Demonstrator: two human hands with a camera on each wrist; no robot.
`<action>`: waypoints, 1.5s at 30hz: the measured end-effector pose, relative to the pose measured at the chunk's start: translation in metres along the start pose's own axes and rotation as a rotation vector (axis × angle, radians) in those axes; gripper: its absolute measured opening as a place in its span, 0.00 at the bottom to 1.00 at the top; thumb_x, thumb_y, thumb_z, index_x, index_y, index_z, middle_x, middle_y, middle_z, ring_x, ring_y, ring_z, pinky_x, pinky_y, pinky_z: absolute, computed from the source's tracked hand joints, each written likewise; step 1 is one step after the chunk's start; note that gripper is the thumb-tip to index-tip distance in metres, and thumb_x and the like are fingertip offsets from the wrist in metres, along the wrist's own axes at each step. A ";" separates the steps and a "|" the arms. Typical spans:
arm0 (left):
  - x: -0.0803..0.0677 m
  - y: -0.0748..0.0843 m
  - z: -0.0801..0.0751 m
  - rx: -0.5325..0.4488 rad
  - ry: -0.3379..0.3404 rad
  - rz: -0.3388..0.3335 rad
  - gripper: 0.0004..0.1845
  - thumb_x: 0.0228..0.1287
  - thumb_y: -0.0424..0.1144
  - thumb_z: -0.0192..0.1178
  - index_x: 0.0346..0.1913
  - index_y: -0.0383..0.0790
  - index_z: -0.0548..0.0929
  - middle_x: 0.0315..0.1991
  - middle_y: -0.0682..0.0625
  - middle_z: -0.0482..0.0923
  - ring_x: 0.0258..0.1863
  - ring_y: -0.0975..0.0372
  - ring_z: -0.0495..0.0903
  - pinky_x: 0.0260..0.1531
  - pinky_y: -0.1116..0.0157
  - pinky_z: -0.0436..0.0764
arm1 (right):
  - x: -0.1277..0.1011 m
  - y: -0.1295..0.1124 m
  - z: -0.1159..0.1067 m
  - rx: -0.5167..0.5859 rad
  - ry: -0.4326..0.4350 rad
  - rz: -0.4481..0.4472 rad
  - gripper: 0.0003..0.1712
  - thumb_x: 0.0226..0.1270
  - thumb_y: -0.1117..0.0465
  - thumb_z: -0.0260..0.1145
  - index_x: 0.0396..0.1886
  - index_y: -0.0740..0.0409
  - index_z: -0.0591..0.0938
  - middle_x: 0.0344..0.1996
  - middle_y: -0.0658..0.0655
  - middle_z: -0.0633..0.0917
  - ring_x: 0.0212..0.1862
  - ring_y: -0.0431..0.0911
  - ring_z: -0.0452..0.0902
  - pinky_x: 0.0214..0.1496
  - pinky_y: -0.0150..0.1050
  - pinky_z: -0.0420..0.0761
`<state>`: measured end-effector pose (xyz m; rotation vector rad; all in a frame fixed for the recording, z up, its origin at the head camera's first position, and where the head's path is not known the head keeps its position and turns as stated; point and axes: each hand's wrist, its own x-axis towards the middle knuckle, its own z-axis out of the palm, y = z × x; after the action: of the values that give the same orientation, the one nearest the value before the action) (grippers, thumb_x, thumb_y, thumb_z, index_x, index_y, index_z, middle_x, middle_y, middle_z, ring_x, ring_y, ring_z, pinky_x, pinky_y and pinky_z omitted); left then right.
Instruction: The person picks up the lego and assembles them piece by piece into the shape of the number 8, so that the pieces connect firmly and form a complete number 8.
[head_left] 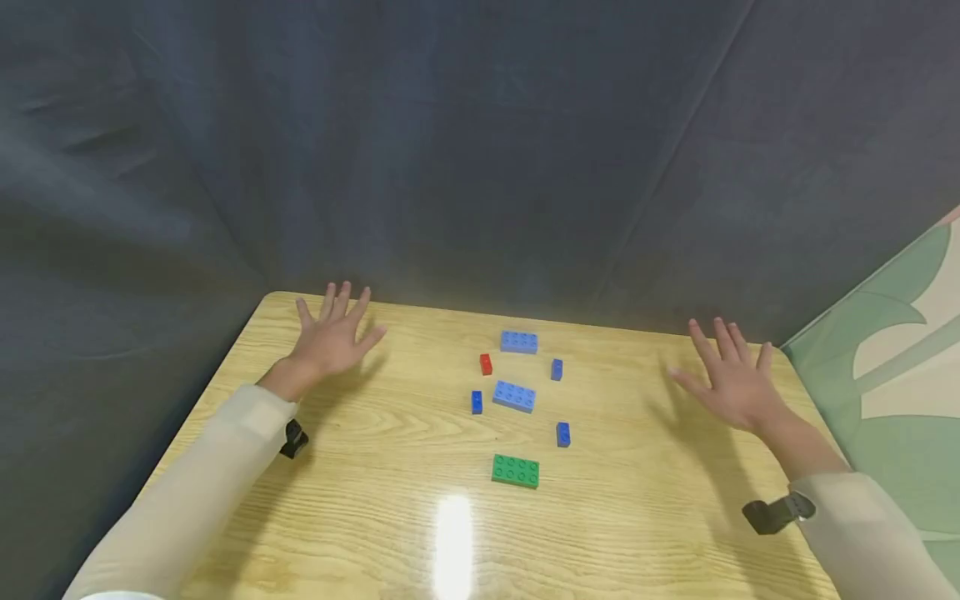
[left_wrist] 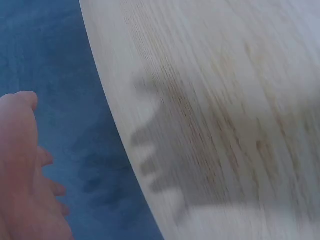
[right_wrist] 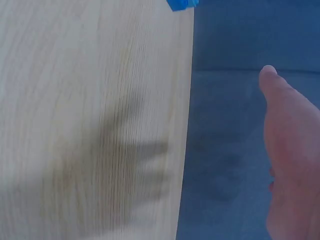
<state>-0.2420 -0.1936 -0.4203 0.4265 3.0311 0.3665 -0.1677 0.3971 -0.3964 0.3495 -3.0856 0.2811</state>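
Fingers spread, my left hand [head_left: 327, 343] hovers over the far left corner of the wooden table [head_left: 360, 500], holding nothing. On the far right side my right hand [head_left: 738, 387] is likewise spread and bare, its shadow on the wood. Between them, well apart from both, lie toy building bricks. Two long blue bricks [head_left: 519, 342] sit toward the back and middle, and a small red brick [head_left: 486, 364] lies left of the back one. Three small blue bricks [head_left: 563, 434] are scattered around, and a long green brick [head_left: 515, 471] lies closest to me.
A dark cloth [head_left: 480, 167] hangs behind the table's far edge and along its left side. To the right is a panel [head_left: 907, 392] with green leaf shapes. Each wrist carries a small black device [head_left: 772, 514].
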 end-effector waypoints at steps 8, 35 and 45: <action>-0.024 0.008 -0.003 0.017 0.014 0.079 0.46 0.76 0.70 0.36 0.83 0.43 0.42 0.81 0.33 0.33 0.79 0.41 0.28 0.63 0.28 0.21 | -0.017 -0.020 -0.004 0.017 0.051 -0.115 0.50 0.77 0.42 0.58 0.83 0.59 0.44 0.77 0.79 0.44 0.78 0.72 0.32 0.66 0.78 0.26; -0.039 0.087 0.048 -0.230 -0.009 0.378 0.40 0.79 0.57 0.50 0.82 0.40 0.50 0.82 0.41 0.42 0.81 0.45 0.41 0.76 0.44 0.36 | -0.050 -0.121 0.044 0.337 0.000 -0.337 0.52 0.72 0.52 0.69 0.83 0.55 0.48 0.82 0.60 0.49 0.80 0.62 0.43 0.77 0.33 0.40; -0.033 0.107 0.069 -0.429 -0.051 0.323 0.42 0.76 0.55 0.56 0.81 0.37 0.52 0.81 0.40 0.49 0.80 0.48 0.48 0.76 0.50 0.49 | -0.054 -0.152 0.064 0.536 -0.050 -0.333 0.50 0.69 0.55 0.71 0.83 0.52 0.54 0.78 0.61 0.60 0.74 0.61 0.60 0.67 0.63 0.69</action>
<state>-0.1759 -0.0870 -0.4604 0.8664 2.7168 0.9784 -0.0809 0.2519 -0.4355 0.8765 -2.8737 1.0928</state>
